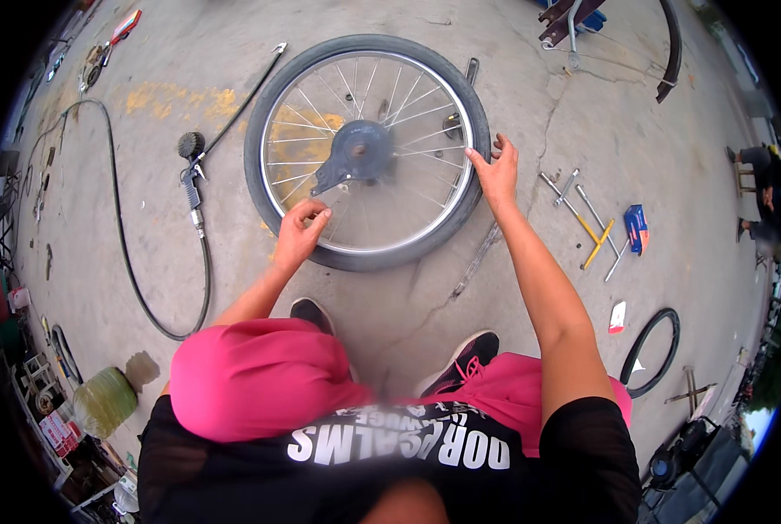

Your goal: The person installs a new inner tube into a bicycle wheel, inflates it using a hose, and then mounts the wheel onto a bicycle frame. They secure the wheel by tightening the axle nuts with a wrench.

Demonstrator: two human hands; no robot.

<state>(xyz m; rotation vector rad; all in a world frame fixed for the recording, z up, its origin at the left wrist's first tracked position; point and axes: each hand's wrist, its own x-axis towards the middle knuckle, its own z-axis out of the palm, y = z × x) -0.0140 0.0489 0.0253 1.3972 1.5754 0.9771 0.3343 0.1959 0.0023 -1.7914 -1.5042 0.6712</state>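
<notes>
A bicycle wheel [266, 98] with a black tyre, silver rim, spokes and dark hub with an arm [360, 150] lies on the concrete floor ahead of me. My left hand [301, 225] is at the wheel's lower left, fingers curled together over the rim near the arm's end; what they hold, if anything, is too small to tell. At the wheel's right side, my right hand [499, 177] has its thumb at the rim and its other fingers apart over the tyre.
An air gun with gauge [190, 179] and hose lies left. Wrenches [597, 237], a small blue box [636, 229] and a loose black tyre [628, 377] lie right. A yellowish container [104, 403] stands lower left. Metal parts [574, 26] are upper right; a seated person [762, 188] is far right.
</notes>
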